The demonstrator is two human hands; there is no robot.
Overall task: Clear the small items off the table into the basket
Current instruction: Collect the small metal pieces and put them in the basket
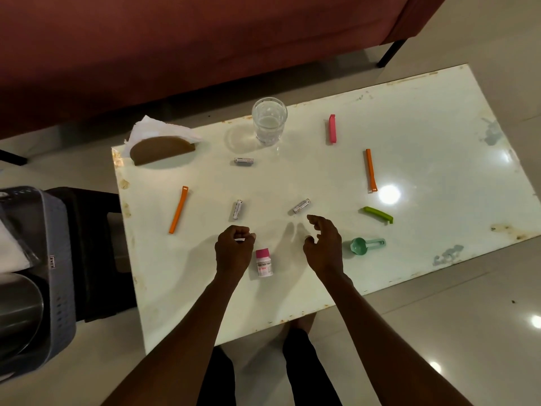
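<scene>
**Mia:** What is the biggest thing you see?

**Tom:** A dark red sofa (175, 48) at the far side. Next is the shiny white desk (424, 136) with rusty edges. On the left, on the floor, sits a grey plastic basket (58, 259) with little holes in its side.

**Mia:** What is on the desk?

**Tom:** At the far left is a brown half-round holder (162, 149) with white paper napkins (164, 128) in it. A clear glass with some water (269, 120) stands at the far edge. There are two long orange clips, one on the left (178, 209) and one on the right (371, 169). A short pink clip (332, 128) lies to the right of the glass. A green clip (378, 214) lies on the right, and a pale green scoop (366, 245) is nearer than it.

**Mia:** And the tiny things?

**Tom:** A small white bottle with a pink cap (264, 262) stands near, between the two hands. Three silver batteries lie about: one far (243, 161), near the glass, one in the middle (237, 209), and one (301, 205) just beyond the right hand.

**Mia:** What are the hands doing?

**Tom:** The left hand (234, 247) has its grip curled tight round a small white thing; I cannot tell what it is. The right hand (323, 244) has its grip spread loose, holding nothing, above the desk.
</scene>
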